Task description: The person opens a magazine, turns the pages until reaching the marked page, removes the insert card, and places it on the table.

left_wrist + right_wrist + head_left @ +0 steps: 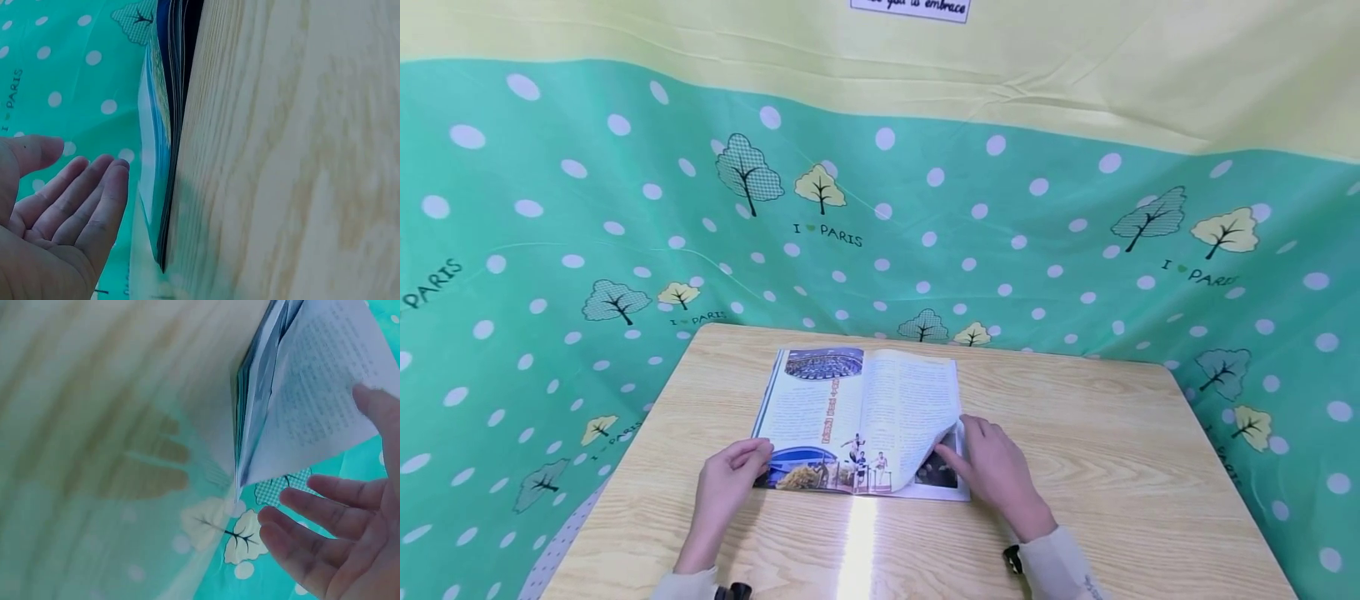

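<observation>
An open magazine (820,417) lies on the table, with a large photo of a stadium at the top of its left page. Its right-hand page (910,408), covered in small print, is lifted and curls up at the lower right corner, baring a dark picture (936,471) beneath. My right hand (1000,467) is at that corner; in the right wrist view the thumb (369,403) overlaps the raised page while the other fingers spread loosely below it. Beside the magazine's lower left edge is my left hand (730,479), its fingers (81,206) loosely bent and holding nothing.
The wooden table (1112,467) extends to both sides of the magazine, with a bright light reflection (857,542) in front. A green dotted cloth (925,217) printed with trees hangs behind and around the table. Dark straps (1013,560) show at the wrists.
</observation>
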The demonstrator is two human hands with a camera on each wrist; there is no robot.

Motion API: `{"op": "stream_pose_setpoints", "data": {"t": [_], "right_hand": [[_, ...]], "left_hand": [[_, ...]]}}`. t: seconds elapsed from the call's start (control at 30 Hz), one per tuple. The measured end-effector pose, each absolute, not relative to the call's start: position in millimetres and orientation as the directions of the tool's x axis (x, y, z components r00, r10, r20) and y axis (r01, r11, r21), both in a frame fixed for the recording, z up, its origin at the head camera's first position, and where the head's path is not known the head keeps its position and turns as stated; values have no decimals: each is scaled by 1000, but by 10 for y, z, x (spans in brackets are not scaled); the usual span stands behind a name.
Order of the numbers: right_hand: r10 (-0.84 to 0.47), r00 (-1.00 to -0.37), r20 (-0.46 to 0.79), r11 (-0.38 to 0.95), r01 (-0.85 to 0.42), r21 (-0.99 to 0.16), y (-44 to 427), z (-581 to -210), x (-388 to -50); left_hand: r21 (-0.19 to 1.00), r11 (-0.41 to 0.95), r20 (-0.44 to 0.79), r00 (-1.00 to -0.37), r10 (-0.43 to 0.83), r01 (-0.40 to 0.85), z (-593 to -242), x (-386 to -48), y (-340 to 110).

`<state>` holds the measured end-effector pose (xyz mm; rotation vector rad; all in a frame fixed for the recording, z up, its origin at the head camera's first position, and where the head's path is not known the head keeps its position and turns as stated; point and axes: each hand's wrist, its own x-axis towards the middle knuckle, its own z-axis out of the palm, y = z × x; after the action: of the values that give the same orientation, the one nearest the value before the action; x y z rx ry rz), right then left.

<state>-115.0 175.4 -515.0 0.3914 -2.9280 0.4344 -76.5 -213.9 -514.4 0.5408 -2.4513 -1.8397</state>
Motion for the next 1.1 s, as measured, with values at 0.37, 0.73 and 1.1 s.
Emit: {"op": "stream_pose_setpoints", "data": {"t": [0.37,0.73,1.1], "right_hand": [[-368,-888,274,814,-451,-367,1614,-5152,-1161],[-563,-788,249,676,-612,-410,1444,-5166,-1125],[-611,-754,240,638,-649,-415,1318,-5125,-1121]], "left_hand": [[946,274,-127,-976,-177,-173,-5148,-823,-1909],[991,66,-119,-993,-7,-119,-5131,-903,-1466],[990,-34,-128,-981,147,-135,-5097,-937,-1079]]}}
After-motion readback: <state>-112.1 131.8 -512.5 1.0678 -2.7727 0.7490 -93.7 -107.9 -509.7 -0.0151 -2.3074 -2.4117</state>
